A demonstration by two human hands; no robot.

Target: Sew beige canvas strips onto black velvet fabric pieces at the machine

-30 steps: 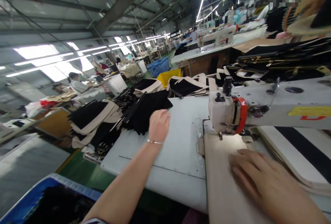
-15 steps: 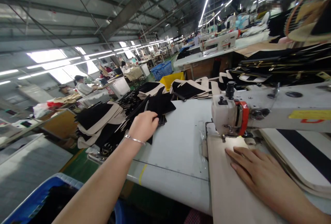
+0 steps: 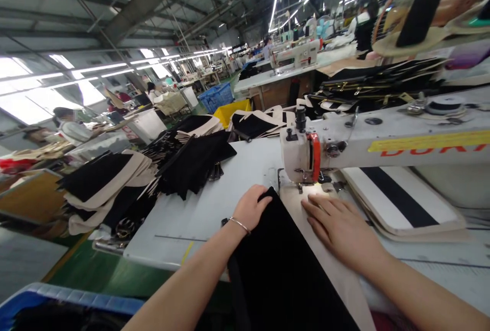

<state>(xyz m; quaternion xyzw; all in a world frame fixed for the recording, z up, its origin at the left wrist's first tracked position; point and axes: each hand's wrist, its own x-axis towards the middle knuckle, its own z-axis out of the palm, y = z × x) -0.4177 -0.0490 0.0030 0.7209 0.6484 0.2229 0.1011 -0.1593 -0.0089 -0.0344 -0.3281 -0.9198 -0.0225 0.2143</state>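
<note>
My left hand (image 3: pixel 250 209) grips the top edge of a black fabric panel (image 3: pixel 287 270), thumb over it. The panel hangs toward me across the table's front edge and overlaps a beige fabric piece (image 3: pixel 306 219). On that beige piece my right hand (image 3: pixel 340 226) lies flat, fingers stretched toward the needle area. The far end of the beige piece is under the head of a sewing machine (image 3: pixel 296 155) with a red lever. To the left lies a pile of black panels (image 3: pixel 195 162), with small dark hardware at its right side.
Beige-and-black pieces (image 3: pixel 103 178) are stacked at the table's left edge. Right of the needle, white panels with a black stripe (image 3: pixel 398 198) lie under the machine arm. A blue crate (image 3: pixel 76 298) stands low at left; zippered black pieces (image 3: pixel 367 83) are heaped behind the machine.
My left hand has come from the black pile to beside the beige piece, bringing a black panel. My right hand remains flat on the beige piece. The view has turned right.
</note>
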